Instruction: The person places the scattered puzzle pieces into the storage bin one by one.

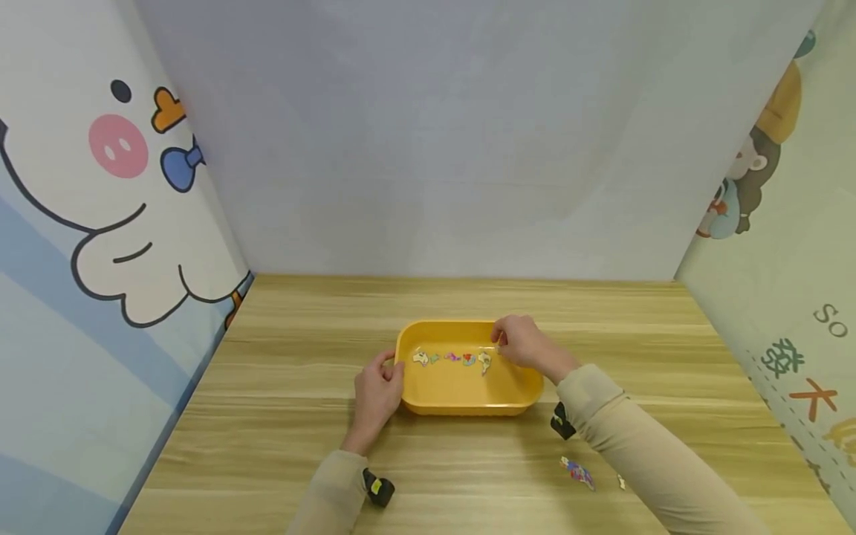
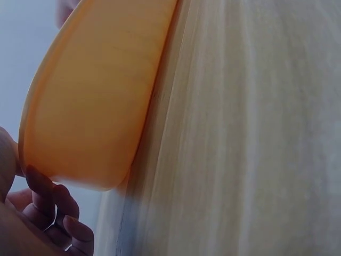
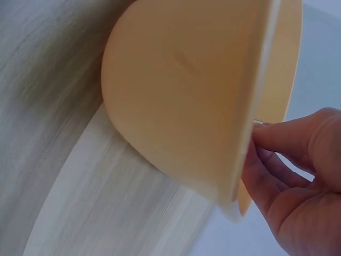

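A yellow plastic tray (image 1: 461, 390) stands on the table, with several small colourful stickers (image 1: 469, 360) in a row inside it. At its left end, my left hand (image 1: 377, 390) grips the rim, the thumb and fingers on either side of the wall. The left wrist view shows curled fingers (image 2: 66, 205) beside the tray's end. My right hand (image 1: 524, 345) reaches over the right part of the tray, thumb and forefinger pinched together. In the right wrist view, a thin pale edge, apparently of a sticker (image 3: 258, 121), shows at its fingertips; the rest is hidden.
Right of the tray's front, a purple-and-blue sticker (image 1: 578, 472) lies on the wooden table (image 1: 301, 431). A small pale sticker (image 1: 621, 482) is close to the right sleeve. A plain pale wall (image 1: 441, 148) rises behind the table, with printed panels on both sides.
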Demonstrator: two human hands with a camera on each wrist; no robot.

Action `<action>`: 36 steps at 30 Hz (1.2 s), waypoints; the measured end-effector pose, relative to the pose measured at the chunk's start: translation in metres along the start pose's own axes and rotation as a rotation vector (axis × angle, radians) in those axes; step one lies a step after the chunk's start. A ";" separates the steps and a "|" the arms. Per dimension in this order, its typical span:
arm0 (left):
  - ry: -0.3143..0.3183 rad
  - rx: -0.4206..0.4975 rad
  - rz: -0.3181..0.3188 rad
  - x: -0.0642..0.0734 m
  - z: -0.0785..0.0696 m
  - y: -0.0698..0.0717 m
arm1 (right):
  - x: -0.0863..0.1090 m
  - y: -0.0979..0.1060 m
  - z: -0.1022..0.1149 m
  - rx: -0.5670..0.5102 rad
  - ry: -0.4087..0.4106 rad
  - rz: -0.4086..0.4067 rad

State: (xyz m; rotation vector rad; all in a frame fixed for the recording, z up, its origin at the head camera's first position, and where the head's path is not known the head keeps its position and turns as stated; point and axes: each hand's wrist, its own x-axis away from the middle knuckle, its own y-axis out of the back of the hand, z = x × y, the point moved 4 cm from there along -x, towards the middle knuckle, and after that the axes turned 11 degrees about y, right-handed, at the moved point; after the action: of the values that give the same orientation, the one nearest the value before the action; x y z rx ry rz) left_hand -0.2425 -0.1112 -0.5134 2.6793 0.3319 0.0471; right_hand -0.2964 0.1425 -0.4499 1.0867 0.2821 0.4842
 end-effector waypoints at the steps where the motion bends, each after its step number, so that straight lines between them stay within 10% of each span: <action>1: 0.000 -0.001 0.000 0.000 0.000 0.000 | -0.001 -0.001 0.000 0.013 0.007 0.006; 15: 0.007 -0.002 -0.007 -0.001 0.004 0.000 | -0.006 -0.013 0.003 0.162 0.027 0.141; 36: -0.024 0.005 -0.032 0.001 0.000 0.001 | -0.015 -0.035 -0.010 0.264 0.032 0.127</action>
State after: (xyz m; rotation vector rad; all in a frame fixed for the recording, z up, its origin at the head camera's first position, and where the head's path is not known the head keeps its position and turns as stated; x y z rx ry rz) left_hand -0.2416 -0.1124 -0.5129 2.6763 0.3678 0.0048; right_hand -0.3054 0.1298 -0.4861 1.3609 0.3125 0.5896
